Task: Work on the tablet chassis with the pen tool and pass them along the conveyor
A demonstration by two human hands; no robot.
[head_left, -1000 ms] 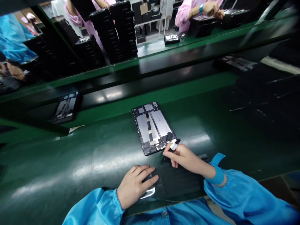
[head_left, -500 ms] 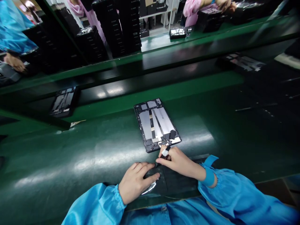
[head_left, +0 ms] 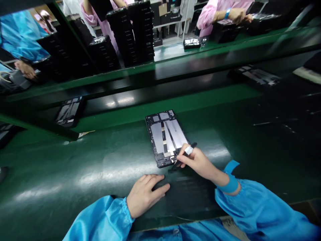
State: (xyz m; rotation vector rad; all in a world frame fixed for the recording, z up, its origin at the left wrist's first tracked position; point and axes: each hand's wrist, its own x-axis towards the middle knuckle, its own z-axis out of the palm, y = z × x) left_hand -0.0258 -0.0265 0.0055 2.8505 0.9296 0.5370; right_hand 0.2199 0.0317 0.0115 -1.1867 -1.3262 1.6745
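An opened tablet (head_left: pixel 156 135) lies on the green bench, its inside facing up with silver panels and a dark ribbon cable. My right hand (head_left: pixel 192 159) is at its lower right corner, closed around slim black tweezers (head_left: pixel 193 145) wrapped in white tape. A small dark piece (head_left: pixel 173 166) shows near the tips, by the tablet's lower edge; what it is I cannot make out. My left hand (head_left: pixel 142 194) rests palm down on the bench, fingers apart and holding nothing, beside a dark sheet (head_left: pixel 190 197) close to my body.
A dark conveyor belt (head_left: pixel 140 92) runs behind the green bench (head_left: pixel 100 160). It carries another opened tablet (head_left: pixel 69 112) at left and one more (head_left: pixel 260 76) at right. Tall stacks of black trays (head_left: pixel 122 36) stand beyond. Co-workers' hands (head_left: pixel 237 15) are at the far side.
My right hand has moved up from beside my left fingertips to the tablet's lower corner, carrying the tweezers. The shiny film edge under my left hand no longer shows. My left hand is nearly still.
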